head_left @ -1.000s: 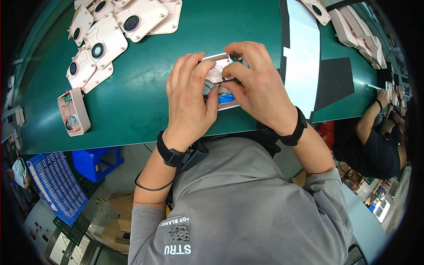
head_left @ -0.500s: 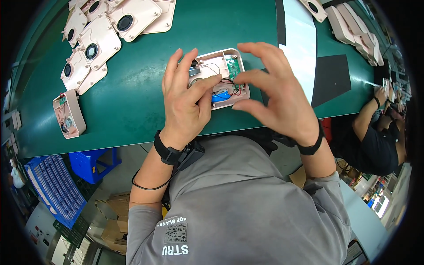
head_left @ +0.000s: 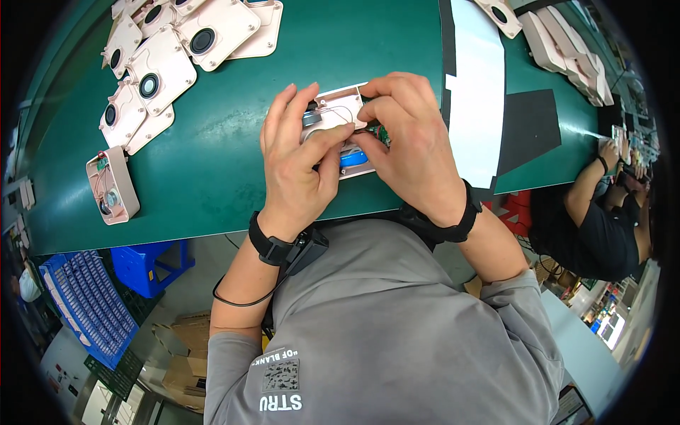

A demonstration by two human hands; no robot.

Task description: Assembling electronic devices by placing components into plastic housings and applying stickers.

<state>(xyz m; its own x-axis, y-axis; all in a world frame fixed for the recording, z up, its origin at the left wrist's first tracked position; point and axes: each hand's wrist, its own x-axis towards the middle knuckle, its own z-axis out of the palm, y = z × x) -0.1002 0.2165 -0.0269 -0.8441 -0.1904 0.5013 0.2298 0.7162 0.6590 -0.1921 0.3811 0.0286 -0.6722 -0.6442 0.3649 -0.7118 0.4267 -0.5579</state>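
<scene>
An open pale pink plastic housing [head_left: 338, 99] lies on the green table in front of me. Inside it are a blue cylindrical battery [head_left: 353, 159], thin wires, a round metal part [head_left: 312, 117] and a green circuit board [head_left: 383, 132] mostly covered by fingers. My left hand [head_left: 301, 159] grips the housing's left end, its index fingertip reaching in among the wires. From the right, my right hand [head_left: 418, 142] bends over the housing, thumb and fingers brought together near the wires and board. What lies between those fingertips is hidden.
Several pink panels with black round speakers [head_left: 202, 40] are heaped at the far left. Another wired pink housing [head_left: 122, 185] stands near the left edge. White sheet [head_left: 476, 92] and black sheet [head_left: 531, 127] lie right; more pink housings [head_left: 559, 42] beyond. A co-worker [head_left: 588, 219] sits at right.
My right hand has moved left and down onto the housing, and its spread fingers have closed together over the circuit board. My left hand stays almost where it was.
</scene>
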